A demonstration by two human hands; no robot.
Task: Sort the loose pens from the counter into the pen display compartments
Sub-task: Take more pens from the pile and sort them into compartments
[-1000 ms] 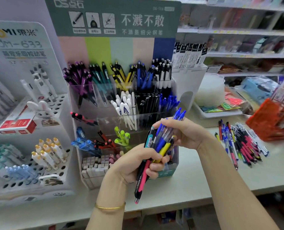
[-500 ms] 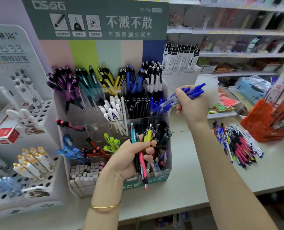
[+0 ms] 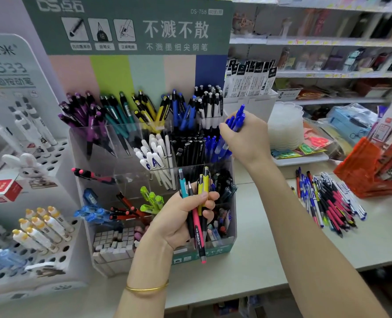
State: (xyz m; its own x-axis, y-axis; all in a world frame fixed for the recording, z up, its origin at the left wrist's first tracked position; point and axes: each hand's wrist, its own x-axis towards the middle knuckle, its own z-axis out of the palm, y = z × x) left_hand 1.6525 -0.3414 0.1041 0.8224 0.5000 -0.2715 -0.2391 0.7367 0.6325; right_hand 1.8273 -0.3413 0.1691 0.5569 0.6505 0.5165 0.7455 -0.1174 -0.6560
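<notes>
Stocked white shelves (image 3: 328, 41) run behind the grip, pale counter (image 3: 261, 253) beneath it, lilac wall (image 3: 4, 14) far to its left.

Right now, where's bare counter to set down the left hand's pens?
Bare counter lies between the pen display and the loose pen pile, partly under the right forearm, and in front of the display. Crowded: the pile up to the orange basket; white pen stand left.

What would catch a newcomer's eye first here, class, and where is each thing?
The right hand grips a bunch of blue pens above the right end of the pen display. The left hand holds mixed pens in front of it. A heap of loose pens lies on the counter further right.
</notes>
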